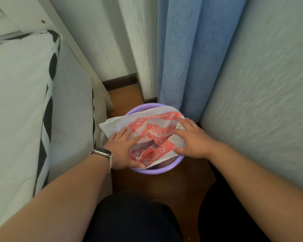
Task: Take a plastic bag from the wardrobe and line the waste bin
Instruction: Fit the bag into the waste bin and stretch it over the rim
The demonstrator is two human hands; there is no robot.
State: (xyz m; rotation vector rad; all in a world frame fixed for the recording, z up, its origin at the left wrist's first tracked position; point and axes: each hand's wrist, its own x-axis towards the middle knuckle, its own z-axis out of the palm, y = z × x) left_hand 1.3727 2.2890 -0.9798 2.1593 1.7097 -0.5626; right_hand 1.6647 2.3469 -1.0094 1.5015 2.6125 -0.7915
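Lining is in hand: the white, red-printed plastic bag lies crumpled over the round purple plastic waste bin. Left hand and right hand press on it, apart, fingers spread. Next, probably, its edge must be folded over the bin's rim.

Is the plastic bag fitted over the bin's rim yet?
Not yet: the plastic bag lies crumpled across the bin; its purple rim shows bare front and back.

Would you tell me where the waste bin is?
In the head view, the waste bin stands on the floor at centre, between the mattress at left and the blue curtain, under the plastic bag.
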